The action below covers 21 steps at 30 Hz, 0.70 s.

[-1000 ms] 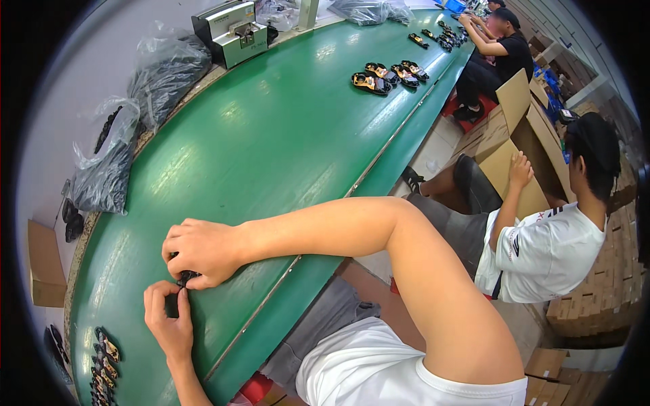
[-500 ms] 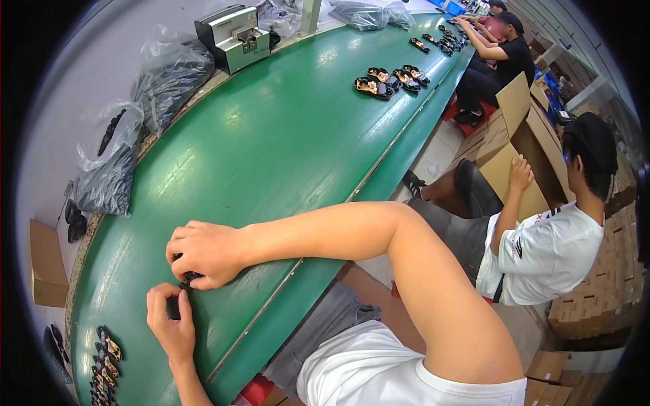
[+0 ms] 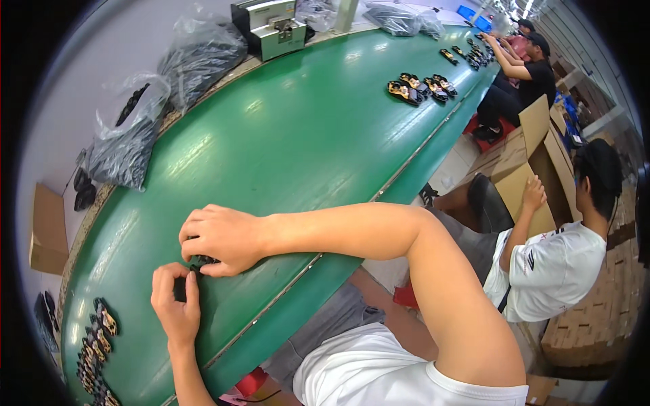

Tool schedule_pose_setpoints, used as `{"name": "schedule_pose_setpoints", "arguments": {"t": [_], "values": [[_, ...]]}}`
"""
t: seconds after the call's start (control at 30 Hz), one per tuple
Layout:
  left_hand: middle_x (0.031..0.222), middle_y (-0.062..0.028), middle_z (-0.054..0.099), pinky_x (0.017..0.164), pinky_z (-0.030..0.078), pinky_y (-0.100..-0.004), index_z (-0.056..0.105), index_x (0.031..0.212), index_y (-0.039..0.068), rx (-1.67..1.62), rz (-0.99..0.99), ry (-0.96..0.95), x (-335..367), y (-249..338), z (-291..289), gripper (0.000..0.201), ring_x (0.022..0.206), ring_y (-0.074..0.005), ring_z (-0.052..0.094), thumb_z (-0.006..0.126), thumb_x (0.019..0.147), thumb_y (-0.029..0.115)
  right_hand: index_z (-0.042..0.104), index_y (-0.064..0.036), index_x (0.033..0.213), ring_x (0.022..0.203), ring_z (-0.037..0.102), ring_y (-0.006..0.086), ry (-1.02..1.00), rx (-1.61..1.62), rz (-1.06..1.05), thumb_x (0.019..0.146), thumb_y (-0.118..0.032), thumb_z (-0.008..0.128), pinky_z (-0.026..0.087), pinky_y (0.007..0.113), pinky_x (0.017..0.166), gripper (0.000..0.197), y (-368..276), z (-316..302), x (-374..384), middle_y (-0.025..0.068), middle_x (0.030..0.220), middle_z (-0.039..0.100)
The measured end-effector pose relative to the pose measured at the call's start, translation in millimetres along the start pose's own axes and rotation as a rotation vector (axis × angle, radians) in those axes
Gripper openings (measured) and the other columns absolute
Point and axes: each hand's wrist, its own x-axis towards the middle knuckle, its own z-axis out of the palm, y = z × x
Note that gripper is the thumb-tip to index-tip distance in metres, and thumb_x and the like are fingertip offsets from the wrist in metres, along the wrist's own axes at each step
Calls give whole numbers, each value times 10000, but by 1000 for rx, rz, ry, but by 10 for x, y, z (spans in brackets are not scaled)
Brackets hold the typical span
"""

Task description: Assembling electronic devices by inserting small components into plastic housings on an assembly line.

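Both my hands rest on the green conveyor belt near its front left. My right hand is curled over a small black part, fingertips pinching it against the belt. Just below it, my left hand pinches the same small dark part between thumb and fingers. Most of the part is hidden by my fingers. A row of small black-and-gold pieces lies on the belt left of my left hand.
Clear bags of black parts and a grey metal machine line the belt's far edge. More black-and-gold pieces lie further along. A seated person in white handles cardboard boxes at right; other workers sit beyond.
My hands stay at the same place on the belt, fingers shifting slightly on the small part. The pieces further along the belt keep their positions.
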Motion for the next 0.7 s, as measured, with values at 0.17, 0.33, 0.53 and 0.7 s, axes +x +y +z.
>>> {"name": "schedule_pose_setpoints", "arguments": {"t": [0.17,0.33,0.53,0.7], "values": [[881,-136,610,760,475,-380,570,863,-15,22,15,13,-3,30,-25,111,821,-302,578,676,838,-36,688,-116,1001,1163,567,298,-3,11,-4,794,-230,761,459,451,953,247,-14,-50,1,81,1164,644],[885,-128,598,792,482,-354,567,886,-28,29,22,6,-10,25,6,142,826,-281,588,693,821,-40,689,-113,1003,1156,570,301,10,12,-3,794,-222,767,465,446,946,249,19,-56,-27,77,1164,641],[872,-128,625,765,492,-391,602,859,2,45,31,48,-38,5,-57,151,835,-318,601,726,781,-34,670,-102,1017,1132,580,305,3,1,-38,806,-231,761,477,442,930,264,6,-60,71,83,1151,636],[873,-127,645,762,512,-377,625,860,12,39,73,51,20,-23,-3,132,833,-300,629,742,799,2,677,-89,1060,1130,602,324,-44,6,-19,826,-233,776,471,448,986,292,-8,-243,41,103,1168,649]]}}
